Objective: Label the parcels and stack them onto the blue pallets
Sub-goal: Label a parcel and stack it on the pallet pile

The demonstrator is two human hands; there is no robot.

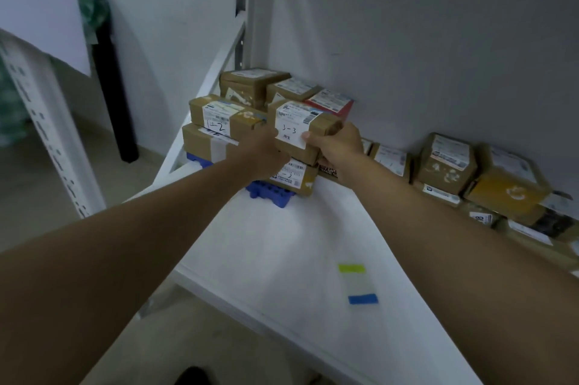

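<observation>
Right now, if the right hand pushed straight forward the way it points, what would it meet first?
Probably the red parcel behind the "3-3" parcel that the right hand holds; depth is unclear, and the grey wall follows.

A white handwritten label [290,133] reading "3-3" is showing on the front of the brown parcel [302,131] being held. "1-2" is showing handwritten on the label [216,121] of the left stacked parcel [225,116]. Other printed labels are staying too blurred to read.

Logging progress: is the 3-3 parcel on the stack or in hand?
In hand: both hands, left and right, grip the 3-3 parcel; whether it rests on the parcel below is hidden.
</observation>
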